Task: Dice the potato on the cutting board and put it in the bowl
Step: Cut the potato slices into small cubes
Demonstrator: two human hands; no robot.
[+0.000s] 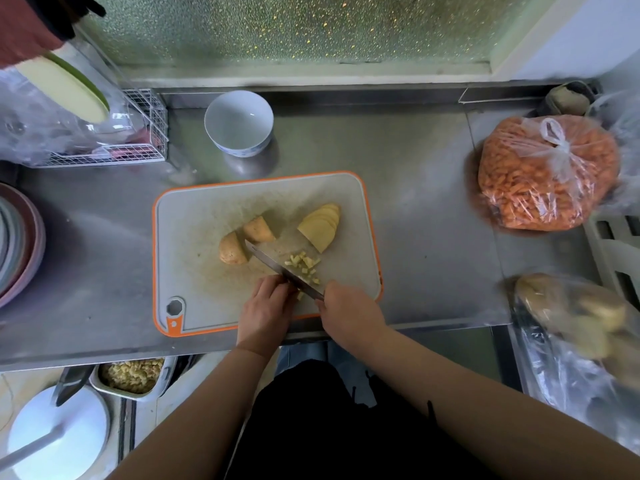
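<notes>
Knife [277,265] gripped by R hand [349,315], blade over potato dice [304,265] on cutting board [207,216]; potato bits held under curled L hand [266,306]. Bowl [239,121] beyond board.

Knife [277,266] handle hidden inside right hand [349,315].

No readable text, no labels, no brands, no numbers on anything in view

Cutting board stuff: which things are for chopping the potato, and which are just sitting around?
For the job: cutting board, knife, potato pieces, dice, bowl.
Lying about: carrot bag, plate stack, wire rack.
</notes>
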